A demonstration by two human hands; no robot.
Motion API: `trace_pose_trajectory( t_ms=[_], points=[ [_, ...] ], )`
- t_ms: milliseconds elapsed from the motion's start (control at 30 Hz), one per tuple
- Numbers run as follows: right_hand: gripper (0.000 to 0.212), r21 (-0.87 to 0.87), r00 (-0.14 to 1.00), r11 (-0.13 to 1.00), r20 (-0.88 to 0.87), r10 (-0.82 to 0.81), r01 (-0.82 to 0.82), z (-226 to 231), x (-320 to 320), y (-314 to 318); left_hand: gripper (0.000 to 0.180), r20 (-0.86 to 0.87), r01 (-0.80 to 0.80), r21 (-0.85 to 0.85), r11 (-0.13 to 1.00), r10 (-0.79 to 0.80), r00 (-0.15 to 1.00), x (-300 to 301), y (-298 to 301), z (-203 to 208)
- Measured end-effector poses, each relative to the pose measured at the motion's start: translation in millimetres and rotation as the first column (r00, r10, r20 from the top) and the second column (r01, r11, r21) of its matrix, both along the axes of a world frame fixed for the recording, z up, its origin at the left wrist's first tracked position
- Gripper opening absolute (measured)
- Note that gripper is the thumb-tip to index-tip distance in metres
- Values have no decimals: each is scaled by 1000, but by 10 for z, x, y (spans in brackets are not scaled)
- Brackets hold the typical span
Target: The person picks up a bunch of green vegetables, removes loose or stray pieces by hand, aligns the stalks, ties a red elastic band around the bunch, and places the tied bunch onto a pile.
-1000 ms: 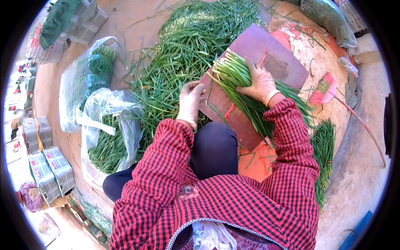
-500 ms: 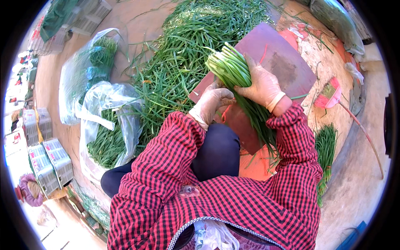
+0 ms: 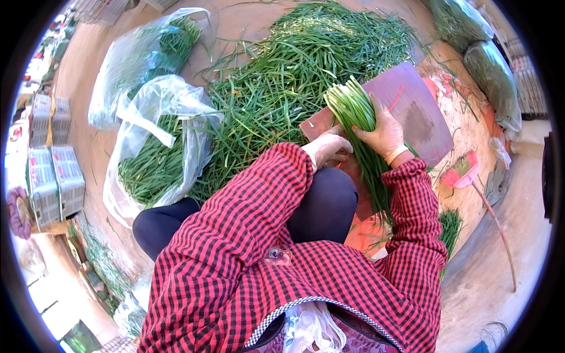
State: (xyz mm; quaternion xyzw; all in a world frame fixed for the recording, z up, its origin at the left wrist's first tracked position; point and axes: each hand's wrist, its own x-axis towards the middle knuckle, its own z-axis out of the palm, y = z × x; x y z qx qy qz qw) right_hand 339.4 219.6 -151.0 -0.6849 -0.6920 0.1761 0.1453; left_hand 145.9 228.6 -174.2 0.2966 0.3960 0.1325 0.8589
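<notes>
A thick bunch of garlic chives lies slantwise in the grip of my gloved right hand, pale cut ends up and dark leaves trailing down past my knee. The thumb presses across the stalks, with the fingers behind them. My left hand, gloved too, is beside the bunch, just above my knee. Its fingers are curled in; what they hold, if anything, is hidden. Under both hands is a flat reddish-brown board. A big heap of loose chives spreads beyond and to the left of my hands.
Left of the heap, a clear plastic bag holds chives, with another filled bag behind it. At right are a pink-headed long-handled tool and a chive bundle. Stuffed bags line the far right; stacked crates stand at left.
The view has shifted, so the scene sits lower and more to the right. My right hand keeps hold of the chives, now more upright; my left hand stays curled beside them.
</notes>
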Motion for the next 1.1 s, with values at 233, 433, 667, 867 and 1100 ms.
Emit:
trace_pose_trajectory(
  t_ms=[233, 433, 667, 867, 1100],
  points=[
    [102, 308, 973, 928, 160, 166, -209, -78, -123, -32, 74, 119, -106, 95, 990, 95, 988, -56, -111, -410],
    [108, -99, 1000, 995, 1, -20, 20, -26, 36, 175, 74, -5, -120, 169, 978, 122, 992, -19, -80, -481],
    [92, 23, 991, 991, -12, -131, 131, -225, 48, 122, 58, -191, -63, 269, 961, 117, 975, -1090, -4, -134],
    [100, 32, 999, 999, 36, 5, -6, -164, 289, 231, 44, -218, -320, 635, 703, 561, 799, -3604, -545, 870],
    [55, 356, 798, 779, -129, 589, -517, 510, -2233, 814, 30, -223, -800, 580, 156, 974, 29, -5603, -2090, 580]
  ],
)
